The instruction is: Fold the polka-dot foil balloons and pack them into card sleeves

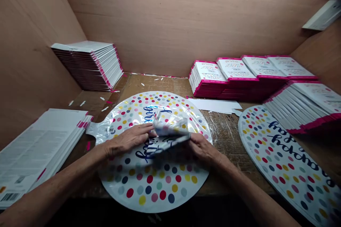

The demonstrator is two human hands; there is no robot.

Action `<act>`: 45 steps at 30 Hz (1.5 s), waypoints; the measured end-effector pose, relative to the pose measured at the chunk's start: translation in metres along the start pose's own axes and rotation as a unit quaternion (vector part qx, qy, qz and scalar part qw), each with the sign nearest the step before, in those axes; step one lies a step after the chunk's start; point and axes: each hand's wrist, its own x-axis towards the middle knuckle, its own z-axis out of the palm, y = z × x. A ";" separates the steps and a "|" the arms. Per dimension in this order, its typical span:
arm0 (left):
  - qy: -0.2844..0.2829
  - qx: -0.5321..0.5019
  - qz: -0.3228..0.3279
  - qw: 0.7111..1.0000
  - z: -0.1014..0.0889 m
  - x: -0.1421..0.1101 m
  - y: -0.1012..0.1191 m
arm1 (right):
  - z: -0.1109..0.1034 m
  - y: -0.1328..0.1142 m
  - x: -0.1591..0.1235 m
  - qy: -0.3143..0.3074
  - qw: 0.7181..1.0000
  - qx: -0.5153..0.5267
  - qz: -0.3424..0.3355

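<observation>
A folded foil balloon (170, 131), partly blurred, is bent over on itself above a large flat round foil balloon (160, 186). The flat balloon is white with multicoloured dots and dark blue lettering, its neck pointing left. My right hand (199, 143) is closed on the right end of the folded balloon. My left hand (135, 136) rests over the flat balloon with its fingers stretched out, the fingertips at the folded one's left edge. What lies under those fingertips is hidden.
Pink-edged white packets (223, 74) stand in stacks at the back right, with more packets (317, 101) at the right. Another stack (93, 65) is at back left; printed white cards (39, 145) lie front left. More dotted balloons (285, 163) lie right. Wooden walls (160, 21) enclose the bench.
</observation>
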 end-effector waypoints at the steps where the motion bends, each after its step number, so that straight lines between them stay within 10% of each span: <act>1: 0.028 -0.019 -0.027 0.999 0.002 0.005 -0.001 | 0.002 0.000 0.005 0.051 0.995 0.036 0.083; 4: 0.133 -0.002 -0.140 0.981 0.016 0.025 0.005 | 0.010 0.000 0.024 0.174 0.956 0.073 0.226; 8: 0.221 0.039 -0.212 0.951 0.034 0.039 0.015 | 0.016 0.000 0.037 0.224 0.946 0.062 0.227; 15: 0.262 0.094 -0.050 0.959 0.036 0.008 -0.001 | 0.017 -0.001 0.005 0.064 0.994 0.011 -0.091; 19: 0.155 0.151 0.050 0.975 0.030 -0.002 -0.006 | 0.021 -0.002 -0.011 -0.020 0.976 -0.100 -0.191; 23: 0.075 0.061 0.006 0.995 0.022 0.004 0.001 | 0.024 -0.010 -0.001 0.056 0.995 -0.070 -0.047; 29: 0.297 0.034 -0.314 0.901 0.035 0.029 0.020 | 0.026 -0.015 0.055 0.170 0.945 -0.111 0.258; 34: 0.338 0.047 -0.297 0.892 0.050 0.030 0.014 | 0.019 -0.031 0.088 0.063 0.914 -0.283 0.284; 40: 0.349 0.064 -0.253 0.900 0.054 0.026 0.015 | 0.011 -0.049 0.138 -0.049 0.930 -0.343 0.126; 45: 0.440 0.020 -0.290 0.850 0.055 0.007 0.028 | 0.005 -0.051 0.117 -0.091 0.947 -0.303 0.062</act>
